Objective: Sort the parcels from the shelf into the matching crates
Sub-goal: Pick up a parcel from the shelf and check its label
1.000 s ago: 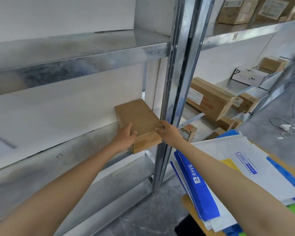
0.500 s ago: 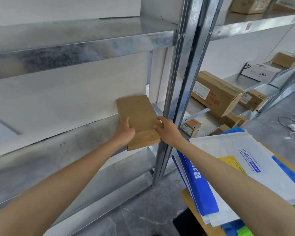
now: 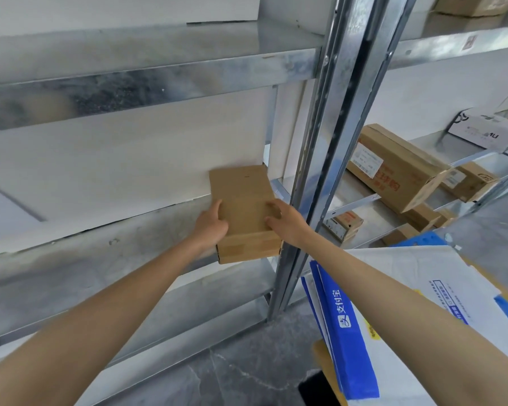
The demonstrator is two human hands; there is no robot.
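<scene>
My left fingers (image 3: 217, 208) curl over the left top edge of the brown parcel (image 3: 242, 197); my right fingers (image 3: 272, 207) curl onto its top from the right edge, thumb beside them; together they clamp it from both sides. Change noted: against half a second ago the parcel sits squarer to me and further forward; its near end now overhangs the lip of the steel shelf (image 3: 71, 259); whether its far end rests there I cannot tell. Judgement: removal is under way, sorting not begun; no crate is in view. Left hand (image 3: 210, 228) and right hand (image 3: 289, 227) sit level; both forearms reach straight ahead, the right passing above the stacked mail bags (image 3: 423, 288), beside the upright post (image 3: 320, 171).
</scene>
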